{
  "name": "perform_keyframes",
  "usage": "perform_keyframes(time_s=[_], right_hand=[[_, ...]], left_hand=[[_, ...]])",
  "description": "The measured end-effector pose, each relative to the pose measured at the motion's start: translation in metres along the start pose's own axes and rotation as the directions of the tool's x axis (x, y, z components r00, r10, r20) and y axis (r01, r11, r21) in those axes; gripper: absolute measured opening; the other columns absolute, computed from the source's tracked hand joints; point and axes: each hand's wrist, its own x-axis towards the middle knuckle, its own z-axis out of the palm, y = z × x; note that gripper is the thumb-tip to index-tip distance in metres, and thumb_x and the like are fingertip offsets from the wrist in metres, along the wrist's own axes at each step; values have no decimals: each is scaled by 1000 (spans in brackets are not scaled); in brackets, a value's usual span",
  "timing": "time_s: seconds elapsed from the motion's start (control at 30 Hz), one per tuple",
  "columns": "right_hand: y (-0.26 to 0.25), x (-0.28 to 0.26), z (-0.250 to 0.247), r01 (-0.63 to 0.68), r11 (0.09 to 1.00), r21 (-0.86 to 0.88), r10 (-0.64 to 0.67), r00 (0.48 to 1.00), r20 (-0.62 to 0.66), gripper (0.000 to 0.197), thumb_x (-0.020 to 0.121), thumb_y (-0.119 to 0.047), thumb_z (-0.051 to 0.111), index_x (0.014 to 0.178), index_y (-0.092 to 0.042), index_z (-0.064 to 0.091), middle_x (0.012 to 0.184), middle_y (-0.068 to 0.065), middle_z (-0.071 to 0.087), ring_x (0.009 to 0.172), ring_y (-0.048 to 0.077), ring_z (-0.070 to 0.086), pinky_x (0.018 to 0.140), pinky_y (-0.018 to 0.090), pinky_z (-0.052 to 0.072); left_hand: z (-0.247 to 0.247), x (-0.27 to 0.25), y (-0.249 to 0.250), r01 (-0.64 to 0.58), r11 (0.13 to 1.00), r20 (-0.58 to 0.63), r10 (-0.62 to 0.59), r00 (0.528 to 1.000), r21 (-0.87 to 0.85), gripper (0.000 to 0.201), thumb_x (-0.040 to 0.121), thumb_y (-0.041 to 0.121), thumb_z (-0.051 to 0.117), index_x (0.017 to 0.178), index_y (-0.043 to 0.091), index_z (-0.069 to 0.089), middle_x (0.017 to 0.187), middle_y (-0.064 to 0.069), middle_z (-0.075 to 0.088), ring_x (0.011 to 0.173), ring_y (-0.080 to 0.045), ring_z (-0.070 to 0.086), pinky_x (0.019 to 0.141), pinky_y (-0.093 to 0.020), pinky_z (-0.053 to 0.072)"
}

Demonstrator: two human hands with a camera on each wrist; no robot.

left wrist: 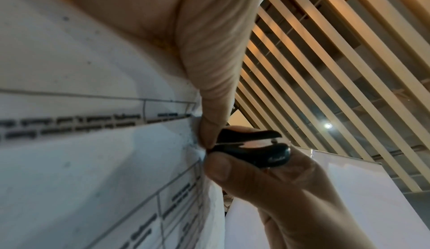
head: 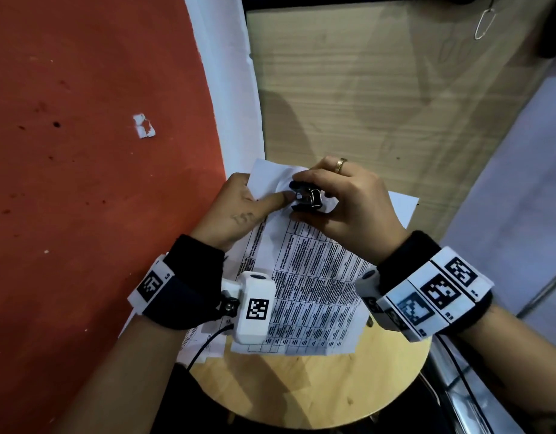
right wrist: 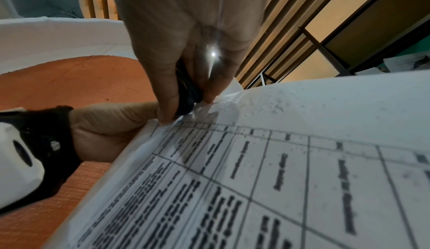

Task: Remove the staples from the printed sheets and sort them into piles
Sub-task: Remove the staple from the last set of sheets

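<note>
A stapled set of printed sheets (head: 311,277) with table text is held up over a round wooden table (head: 317,386). My left hand (head: 239,208) grips the sheets' top left corner, its thumb lying across the paper toward the staple spot. My right hand (head: 342,205) pinches a black claw staple remover (head: 304,197) between thumb and fingers, its claws pressed onto the paper's top corner. In the left wrist view the remover (left wrist: 253,148) bites at the paper edge (left wrist: 200,142). In the right wrist view the remover (right wrist: 186,91) is mostly hidden between the fingers. The staple itself is not visible.
More white sheets (head: 398,208) lie under and behind the held set, and others (head: 195,343) at the lower left. A red wall (head: 82,151) stands on the left, a wooden panel (head: 364,89) behind. Cables (head: 204,346) run from both wrist cameras.
</note>
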Motion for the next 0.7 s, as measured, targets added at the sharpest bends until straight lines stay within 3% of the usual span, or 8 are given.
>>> perform_keyframes(time_s=[0.07,0.13,0.2,0.27,0.37,0.47,0.57,0.7], right_hand=[[0,0,1,8,1000,-21,-8,1000,-6,34,71,-29,75,96,-8,69,84,6,63,71,29,60,57,41,51],[1,-1,2,14,999,-29,-14,1000,-7,32,71,-29,74,94,-8,69,82,7,63,70,29,60,56,41,51],[2,-1,4,2,1000,2,-2,1000,-15,29,73,-29,73,93,-7,69,80,6,61,69,29,60,56,43,50],[3,-1,6,-26,999,45,27,999,-29,29,73,-28,73,92,-7,69,80,4,61,71,26,60,57,44,50],[3,-1,7,-60,991,117,66,997,-47,31,71,-28,76,93,-8,70,82,2,63,73,22,61,59,43,50],[2,-3,8,-89,982,168,102,993,-67,32,69,-31,77,93,-11,71,84,1,65,75,20,63,61,43,51],[2,-4,6,-137,969,203,158,983,-89,34,67,-36,78,94,-17,72,85,-2,67,76,17,63,63,41,51],[3,-5,5,-160,946,282,193,977,-93,35,64,-31,82,94,-16,72,85,-3,69,80,10,63,71,27,51]], left_hand=[[-3,3,-4,1,1000,31,-2,1000,17,13,83,13,71,73,12,64,60,-1,57,57,-8,49,55,-21,37],[-4,2,-5,8,1000,43,-7,999,-14,33,79,29,74,84,-2,65,69,-20,55,66,-17,47,62,-29,35],[-5,2,-5,2,1000,39,-2,999,-16,38,78,31,74,80,-4,62,65,-19,50,62,-16,43,58,-28,32],[-5,2,-3,-12,1000,42,13,999,-24,18,83,19,72,78,3,64,67,-15,54,62,-15,44,57,-27,33],[-6,1,-4,9,994,66,-2,998,-112,30,78,22,74,101,5,68,100,-29,67,85,-22,59,77,-38,50],[-3,3,-11,64,975,59,-53,997,-212,48,70,20,79,112,2,64,109,-19,68,102,-24,66,92,-38,52],[-1,3,-12,83,956,60,-69,996,-283,41,75,6,73,114,-1,62,106,-11,69,98,-19,66,90,-30,53],[1,3,-12,78,941,67,-60,996,-330,41,70,15,66,110,3,64,98,-4,72,94,-16,67,87,-29,55]])
